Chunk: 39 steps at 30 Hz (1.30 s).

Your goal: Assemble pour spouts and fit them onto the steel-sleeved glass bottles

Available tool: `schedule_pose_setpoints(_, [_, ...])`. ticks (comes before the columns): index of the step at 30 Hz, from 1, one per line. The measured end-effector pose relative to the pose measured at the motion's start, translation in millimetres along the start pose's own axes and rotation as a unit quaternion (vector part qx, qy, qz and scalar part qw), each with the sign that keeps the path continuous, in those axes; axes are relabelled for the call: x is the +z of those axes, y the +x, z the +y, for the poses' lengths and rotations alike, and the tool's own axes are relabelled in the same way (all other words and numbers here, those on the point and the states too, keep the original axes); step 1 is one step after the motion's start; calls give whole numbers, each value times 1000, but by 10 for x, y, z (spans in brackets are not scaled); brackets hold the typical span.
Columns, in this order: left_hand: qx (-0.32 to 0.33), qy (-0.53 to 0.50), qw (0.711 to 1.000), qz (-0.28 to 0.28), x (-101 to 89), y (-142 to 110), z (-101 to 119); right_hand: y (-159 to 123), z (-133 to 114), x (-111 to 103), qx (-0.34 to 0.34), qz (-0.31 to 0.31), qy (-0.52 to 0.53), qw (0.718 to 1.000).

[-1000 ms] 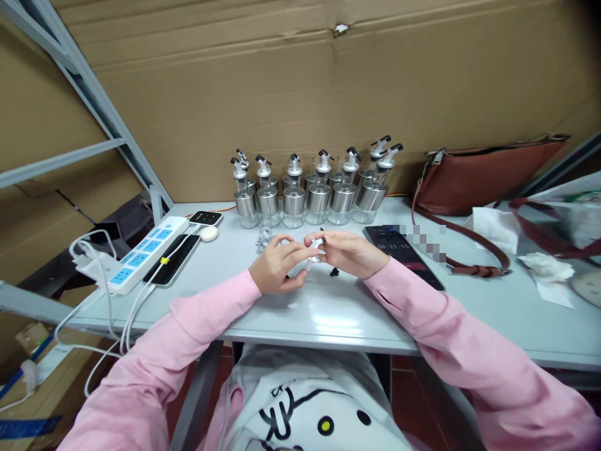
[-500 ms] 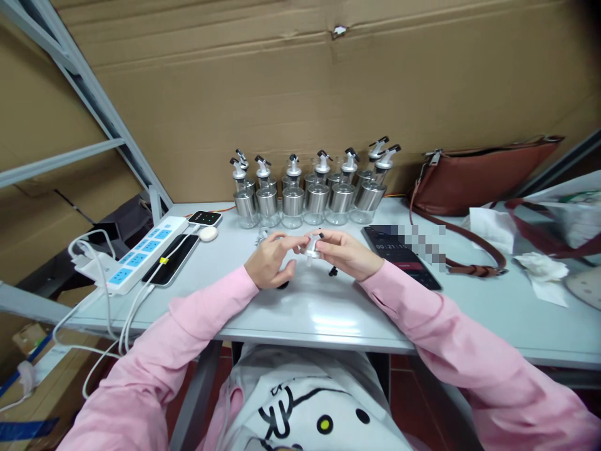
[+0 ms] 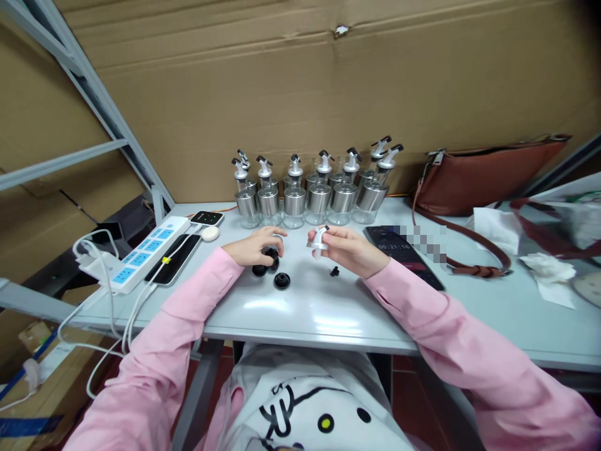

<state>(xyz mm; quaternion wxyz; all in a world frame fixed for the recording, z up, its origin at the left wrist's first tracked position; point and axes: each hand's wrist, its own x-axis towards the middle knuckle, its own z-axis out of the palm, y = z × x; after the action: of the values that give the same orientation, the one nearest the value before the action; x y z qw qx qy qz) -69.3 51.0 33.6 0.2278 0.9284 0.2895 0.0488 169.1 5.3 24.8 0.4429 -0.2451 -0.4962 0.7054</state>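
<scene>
My right hand (image 3: pixel 350 248) pinches a silvery-white bottle pour spout (image 3: pixel 320 238) with a small black tip, holding it over the table. My left hand (image 3: pixel 257 245) is at a group of black ribbed stoppers (image 3: pixel 259 269), fingers curved and apart. One black stopper (image 3: pixel 272 258) lies just under its fingertips; whether they touch it I cannot tell. Another black stopper (image 3: pixel 282 280) rests nearer the table's front edge. A few tiny black pieces (image 3: pixel 335 271) lie below my right hand.
Several glass bottles with steel sleeves (image 3: pixel 294 203) and pour spouts line the cardboard wall. To the left are a power strip (image 3: pixel 145 254), a phone (image 3: pixel 174 260) and cables. On the right lie a dark phone (image 3: pixel 408 263), a brown bag (image 3: pixel 488 178) and crumpled tissue (image 3: pixel 549 268).
My left hand has moved left, away from the pour spout, down to the black stoppers. The right hand still holds the spout in nearly the same place.
</scene>
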Motion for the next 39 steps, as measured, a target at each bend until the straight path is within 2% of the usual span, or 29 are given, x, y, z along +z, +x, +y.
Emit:
schedule_pose_setpoints(2, [-21, -7, 1000, -18, -18, -16, -5, 3, 4, -3, -3, -4, 1, 1000])
schedule_pose_setpoints(5, [-33, -14, 999, -15, 5, -16, -6, 3, 10, -10, -4, -5, 2, 1000])
schedule_pose_setpoints(13, [-4, -1, 1000, 25, 26, -15, 19, -7, -10, 0, -4, -2, 0, 1000])
schedule_pose_setpoints(15, [1, -9, 998, 62, 24, -6, 33, -9, -16, 3, -4, 2, 1, 1000])
schedule_pose_setpoints(20, [-32, -65, 973, 220, 43, 39, 31, -18, -21, 8, -3, 11, 5, 1000])
schedule_pose_setpoints(23, [-54, -105, 958, 261, 75, 64, 8, -23, -25, 14, -7, 8, 4, 1000])
schedule_pose_setpoints(28, [-56, -135, 951, 271, 190, 117, -15, -23, -31, 17, -11, 5, -3, 1000])
schedule_pose_setpoints(32, [-10, -229, 930, 288, 349, 161, 100, -22, -41, 20, -11, 4, -12, 1000])
schedule_pose_setpoints(35, [22, -236, 943, 235, 460, 159, 266, -21, -45, 22, -12, -4, -17, 1000])
schedule_pose_setpoints(39, [26, -134, 976, 171, 519, 135, 396, -15, -40, 18, -4, -2, -14, 1000])
